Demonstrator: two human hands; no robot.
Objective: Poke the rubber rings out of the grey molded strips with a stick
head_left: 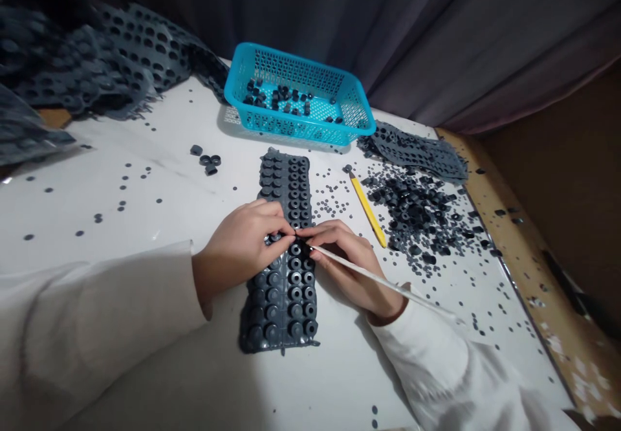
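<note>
A dark grey rubber sheet (284, 288) studded with rows of small ring-shaped parts lies lengthwise on the white table (145, 191). My left hand (240, 250) rests on the sheet's left side with fingers curled, pinching at a ring near the middle. My right hand (352, 266) meets it from the right, fingers closed round a thin white stick (378, 279) whose tip touches the same spot on the sheet.
A blue plastic basket (359, 117) with several loose rings stands at the back. A yellow pencil-like tool (367, 209) lies beside a pile of rings and punched bits (417, 214). Perforated empty sheets lie at back left (145, 49) and right (422, 149).
</note>
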